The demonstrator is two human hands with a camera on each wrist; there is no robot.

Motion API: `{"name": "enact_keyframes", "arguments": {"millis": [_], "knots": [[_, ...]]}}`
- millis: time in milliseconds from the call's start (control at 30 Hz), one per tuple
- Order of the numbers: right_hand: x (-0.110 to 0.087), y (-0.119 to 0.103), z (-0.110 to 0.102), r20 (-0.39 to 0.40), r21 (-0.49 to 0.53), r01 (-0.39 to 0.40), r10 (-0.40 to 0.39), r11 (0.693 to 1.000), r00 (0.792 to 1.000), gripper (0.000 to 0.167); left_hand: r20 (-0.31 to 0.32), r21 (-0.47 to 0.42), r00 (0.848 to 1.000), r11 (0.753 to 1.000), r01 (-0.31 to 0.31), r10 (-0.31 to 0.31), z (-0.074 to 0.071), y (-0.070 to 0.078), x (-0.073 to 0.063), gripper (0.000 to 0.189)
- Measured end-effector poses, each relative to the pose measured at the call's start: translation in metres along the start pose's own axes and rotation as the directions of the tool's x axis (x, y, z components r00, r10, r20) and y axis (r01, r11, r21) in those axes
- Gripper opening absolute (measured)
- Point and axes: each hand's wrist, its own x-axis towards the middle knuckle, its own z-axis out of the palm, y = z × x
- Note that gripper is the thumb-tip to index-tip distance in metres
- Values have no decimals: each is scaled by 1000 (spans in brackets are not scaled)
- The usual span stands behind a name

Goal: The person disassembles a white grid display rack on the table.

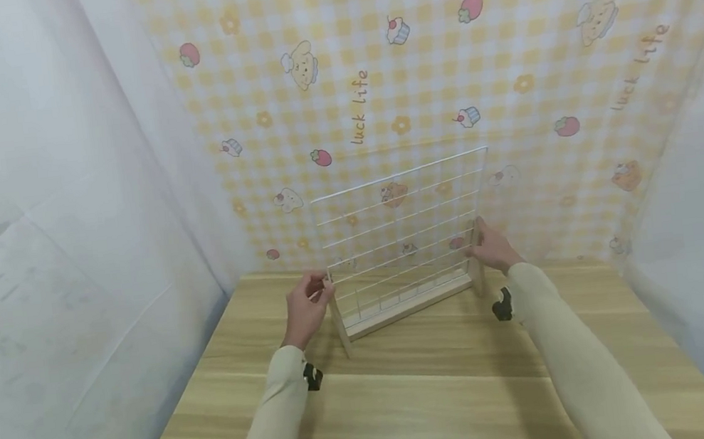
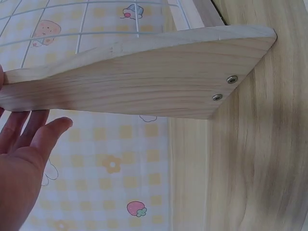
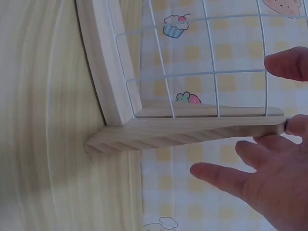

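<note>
A white wire grid rack point(image 1: 400, 225) with a wooden base stands tilted back on the table, its right end farther away than its left. My left hand point(image 1: 308, 304) holds the upper part of its left wooden side piece point(image 2: 144, 79), with fingers behind the wood. My right hand point(image 1: 492, 246) grips the top of the right wooden side piece point(image 3: 183, 132); the thumb point(image 3: 288, 63) lies on the grid side and the other fingers on the outer side. A wooden bar point(image 1: 413, 306) joins both side pieces at the bottom. Two screws point(image 2: 232, 79) show on the left piece.
The rack stands on a wood-grain table point(image 1: 411, 413). Behind it hangs a yellow checked cloth point(image 1: 422, 90) with cartoon prints. White sheets point(image 1: 54, 208) close off the left and right sides. Dark wrist cameras point(image 1: 313, 376) sit on both sleeves.
</note>
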Motion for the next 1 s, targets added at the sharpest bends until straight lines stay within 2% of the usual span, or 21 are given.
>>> {"name": "enact_keyframes", "arguments": {"millis": [100, 233, 300, 400, 533, 700, 767, 867, 1000], "knots": [[-2, -3, 4, -45, 27, 25, -24, 999, 999, 98, -7, 0, 1000, 1000, -16, 16, 1, -1, -2, 30], [-5, -9, 18, -178, -16, 84, -86, 996, 980, 98, -20, 34, 999, 998, -45, 45, 1, -2, -2, 30], [-7, -12, 27, -263, -50, 105, -115, 993, 958, 99, -14, 42, 998, 997, -58, 58, 1, -2, -2, 30], [-11, -19, 40, -353, -24, 139, -138, 990, 926, 104, 0, 37, 998, 998, -59, 59, 1, -4, -1, 30], [-13, -34, 54, -418, 52, 225, -184, 973, 890, 110, -4, 25, 999, 999, -48, 48, 4, -7, -2, 30], [-14, -48, 65, -477, 26, 274, -229, 961, 849, 114, -16, 0, 999, 999, -38, 38, 8, -10, -4, 30], [-14, -50, 67, -479, 8, 260, -225, 966, 849, 115, -19, -10, 999, 999, -40, 40, 9, -10, -4, 30], [-11, -52, 70, -461, -4, 218, -195, 976, 866, 117, -24, -16, 999, 999, -45, 45, 10, -10, -5, 29], [-6, -56, 73, -426, 67, 192, -146, 979, 893, 122, -12, -12, 1000, 1000, -23, 23, 10, 0, -7, 31]]}}
